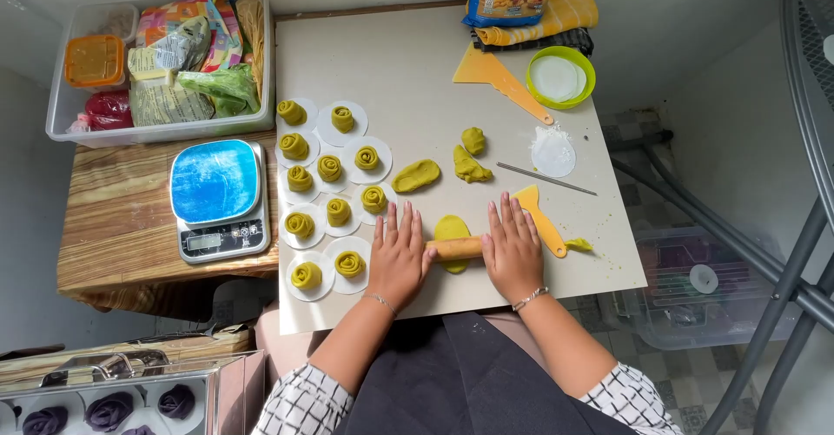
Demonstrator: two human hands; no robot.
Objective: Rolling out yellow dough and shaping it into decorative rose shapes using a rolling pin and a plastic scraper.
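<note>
Wooden rolling pin [456, 248] sits under both my flat, open palms, long axis running left-right: left hand [398, 257] on one end, right hand [512, 251] on the other. Under the middle is an oval of yellow-green dough [451, 227], I think poking out mostly on the far side. Orange plastic scraper [540, 218] just beside my right fingers; rolled dough rosettes on white paper rounds [334, 212] crowd the left.

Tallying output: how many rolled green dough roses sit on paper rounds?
11 green dough roses, all on the board left of the left hand: two farthest, three below, four mid-cluster, two nearest the person. None looks hidden.
</note>
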